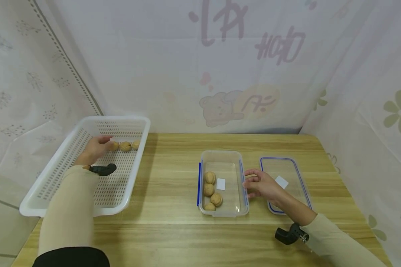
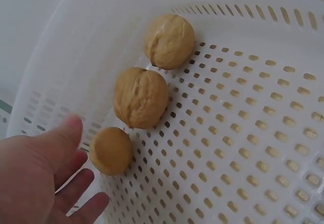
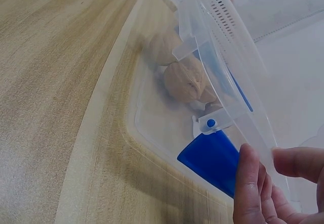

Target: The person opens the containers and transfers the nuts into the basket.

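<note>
One wood-grained counter carries a slotted basket, partly hidden by the left sleeve, and a clear box, right hand pinching its wall; left hand, fingers apart, beside three wrinkled walnuts in the basket.

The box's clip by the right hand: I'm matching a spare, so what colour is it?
The clip is solid blue, clearest in the right wrist view.

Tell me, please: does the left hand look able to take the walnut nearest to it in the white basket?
Probably yes. The left hand is inside the white basket, close beside the nearest walnut, and the left wrist view shows nothing lying between them.
</note>
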`<action>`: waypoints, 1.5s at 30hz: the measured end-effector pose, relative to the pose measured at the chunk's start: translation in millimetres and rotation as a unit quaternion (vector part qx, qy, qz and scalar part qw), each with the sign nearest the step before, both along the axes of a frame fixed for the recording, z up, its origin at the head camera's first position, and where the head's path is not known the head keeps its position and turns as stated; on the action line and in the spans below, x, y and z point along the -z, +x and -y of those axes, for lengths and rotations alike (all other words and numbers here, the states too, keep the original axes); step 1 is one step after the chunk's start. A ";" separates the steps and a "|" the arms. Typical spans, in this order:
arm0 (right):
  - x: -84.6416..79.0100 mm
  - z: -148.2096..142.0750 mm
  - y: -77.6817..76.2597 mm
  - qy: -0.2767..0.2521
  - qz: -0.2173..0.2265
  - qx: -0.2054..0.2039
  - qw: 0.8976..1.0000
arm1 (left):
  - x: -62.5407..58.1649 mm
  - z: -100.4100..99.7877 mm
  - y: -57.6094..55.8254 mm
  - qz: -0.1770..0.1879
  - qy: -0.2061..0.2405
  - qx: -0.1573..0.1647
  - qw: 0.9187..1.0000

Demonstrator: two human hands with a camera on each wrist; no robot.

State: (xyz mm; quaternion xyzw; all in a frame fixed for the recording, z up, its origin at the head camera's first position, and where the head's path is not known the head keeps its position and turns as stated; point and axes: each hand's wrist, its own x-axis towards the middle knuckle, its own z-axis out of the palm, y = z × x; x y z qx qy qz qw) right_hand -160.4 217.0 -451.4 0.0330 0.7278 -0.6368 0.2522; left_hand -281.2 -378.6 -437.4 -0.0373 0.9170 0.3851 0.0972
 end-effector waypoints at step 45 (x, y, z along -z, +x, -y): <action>-0.4 0.2 -0.5 -0.002 0.002 0.003 1.000 | -76.9 -77.1 -3.8 -0.088 -0.194 0.158 0.964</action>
